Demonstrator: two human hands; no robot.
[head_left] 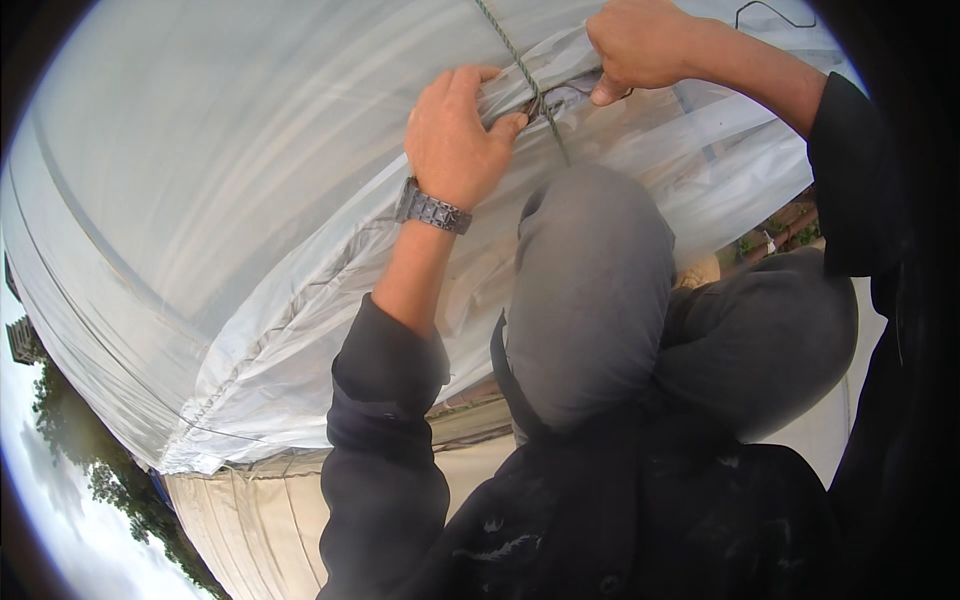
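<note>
A sheet of clear plastic film [250, 190] stretches over a large rounded surface, bunched into folds along a seam. My left hand [460, 140], with a dark metal watch [433, 206] on its wrist, grips a fold of the film, its thumb pressed down near the seam. To its right, my right hand [645, 45] is closed with the thumb pointing down, pinching a thin dark bent wire [572, 90] against the seam. Between the hands a green twisted rope [515, 55] runs down across the film. The fingertips of my right hand are partly hidden.
Another length of zigzag wire [778, 8] sticks up beyond my right wrist. My bent knees in grey trousers [590, 290] press close below the seam. Beige cloth [260, 520] hangs at the lower left, with trees [120, 490] and sky past it. Reddish pipes [790, 222] show at right.
</note>
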